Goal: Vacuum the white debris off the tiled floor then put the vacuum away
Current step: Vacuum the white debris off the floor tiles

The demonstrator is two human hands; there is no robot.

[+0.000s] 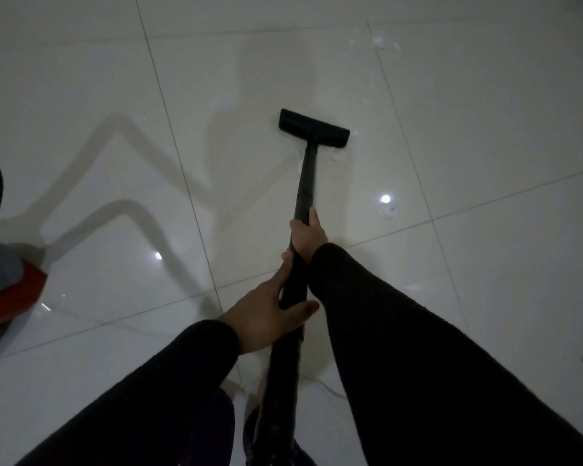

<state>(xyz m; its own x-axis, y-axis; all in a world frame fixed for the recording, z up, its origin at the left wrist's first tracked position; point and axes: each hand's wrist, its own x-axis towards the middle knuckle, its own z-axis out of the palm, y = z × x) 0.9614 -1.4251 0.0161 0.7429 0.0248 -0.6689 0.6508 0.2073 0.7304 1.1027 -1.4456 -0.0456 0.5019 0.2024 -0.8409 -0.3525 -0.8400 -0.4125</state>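
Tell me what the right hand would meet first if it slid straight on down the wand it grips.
The right hand points along the black wand toward the floor. Going straight on, it would probably first meet the wand's joint collar just ahead, then the black floor nozzle resting on the tiled floor.

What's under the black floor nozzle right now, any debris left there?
White scraps poke out at the floor nozzle's near edge, beside the wand. Whatever lies directly beneath the nozzle is covered. Both the right hand and left hand grip the wand.
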